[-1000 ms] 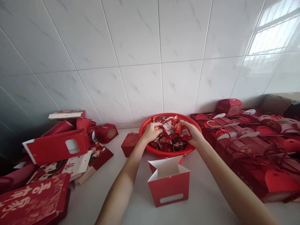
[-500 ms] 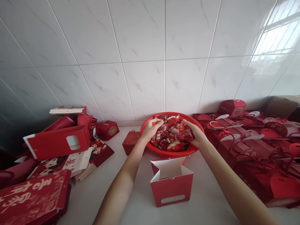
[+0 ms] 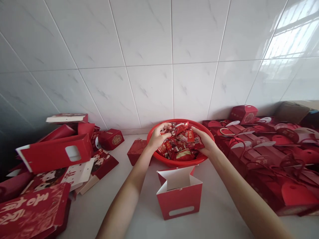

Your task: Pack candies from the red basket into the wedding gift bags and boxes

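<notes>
Both the left hand [image 3: 156, 138], grip spread, and the right hand [image 3: 208, 144], grip impossible to tell, reach into a basket [image 3: 178, 163] of sweets [image 3: 183, 154].

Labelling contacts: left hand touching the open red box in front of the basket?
Apart. Head view: left hand over wrapped candies in the red plastic basket, whose near rim shows between hand and open red box.

Glare on right-hand tiles [image 3: 290, 39], dim left edge
</notes>
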Demonstrator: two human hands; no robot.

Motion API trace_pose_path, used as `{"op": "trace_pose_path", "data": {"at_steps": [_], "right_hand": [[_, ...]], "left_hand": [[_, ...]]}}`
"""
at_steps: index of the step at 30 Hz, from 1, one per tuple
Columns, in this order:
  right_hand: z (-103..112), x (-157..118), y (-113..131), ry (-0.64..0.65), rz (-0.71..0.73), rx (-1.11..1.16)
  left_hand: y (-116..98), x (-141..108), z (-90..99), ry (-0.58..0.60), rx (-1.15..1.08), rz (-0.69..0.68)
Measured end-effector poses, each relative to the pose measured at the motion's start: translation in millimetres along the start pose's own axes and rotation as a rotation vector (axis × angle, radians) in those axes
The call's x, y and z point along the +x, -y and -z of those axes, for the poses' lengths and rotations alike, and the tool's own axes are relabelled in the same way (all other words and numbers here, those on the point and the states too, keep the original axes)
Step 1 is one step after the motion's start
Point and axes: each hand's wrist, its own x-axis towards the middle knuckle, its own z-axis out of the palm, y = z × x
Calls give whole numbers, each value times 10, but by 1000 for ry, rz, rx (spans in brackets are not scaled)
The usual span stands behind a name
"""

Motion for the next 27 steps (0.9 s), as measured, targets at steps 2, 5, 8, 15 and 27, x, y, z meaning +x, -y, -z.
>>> {"op": "trace_pose_path", "data": {"at_steps": [2, 5, 8, 15, 27], "right_hand": [[11, 4, -8, 9, 12, -9], [34, 17, -20, 10, 18, -28], [58, 23, -27, 7, 28, -48], [76, -7, -17, 73, 31, -103], [26, -18, -4, 87, 44, -91]], "left_hand": [[13, -4, -5, 12, -4, 0], [33, -9, -13, 60, -19, 34], [52, -2, -20, 75, 3, 19], [90, 26, -24, 39, 112, -29], [30, -14, -58, 625, 638, 222]]}}
